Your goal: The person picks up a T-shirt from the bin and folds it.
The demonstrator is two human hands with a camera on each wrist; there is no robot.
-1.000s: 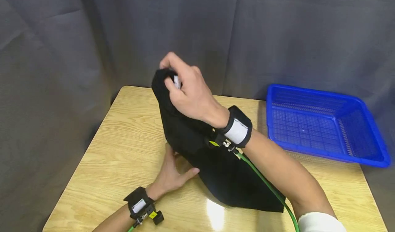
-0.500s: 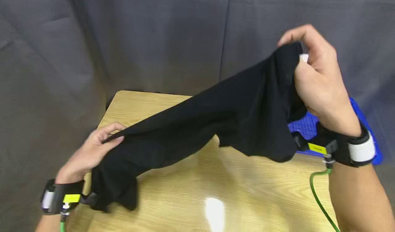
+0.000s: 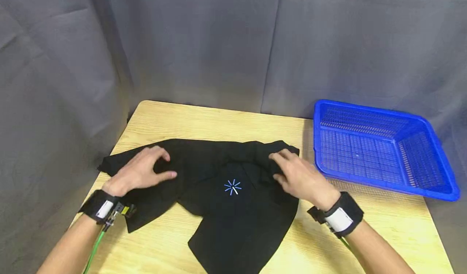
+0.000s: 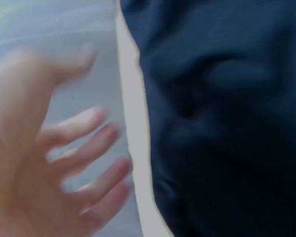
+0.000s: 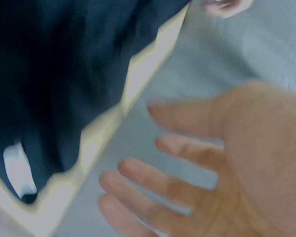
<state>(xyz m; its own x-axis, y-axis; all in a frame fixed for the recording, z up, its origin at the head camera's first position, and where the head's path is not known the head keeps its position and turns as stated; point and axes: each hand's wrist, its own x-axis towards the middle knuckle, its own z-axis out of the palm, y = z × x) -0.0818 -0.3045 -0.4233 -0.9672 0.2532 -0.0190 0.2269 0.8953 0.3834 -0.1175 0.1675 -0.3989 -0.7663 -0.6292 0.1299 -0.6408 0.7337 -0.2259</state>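
A black T-shirt (image 3: 219,164) with a small blue and white starburst print lies spread and partly crumpled on the wooden table. My left hand (image 3: 142,170) hovers over its left part, thumb and fingers apart, holding nothing. Over the right part is my right hand (image 3: 297,174), fingers loosely bent and nothing in them. Both wrist views are blurred: my left hand (image 4: 54,148) and right hand (image 5: 202,163) show spread fingers apart from the cloth. A white label (image 5: 20,170) is on the shirt in the right wrist view.
A blue plastic basket (image 3: 365,176) stands at the right rear of the table (image 3: 204,122), its right end past the table's edge. Grey curtains (image 3: 197,55) hang behind and at the left. A green cable (image 3: 95,245) runs along my left forearm.
Half a second ago both hands held the shirt stretched in the air, the right one higher. Now it lies on the table, released, and both hands are lower and nearer each other.
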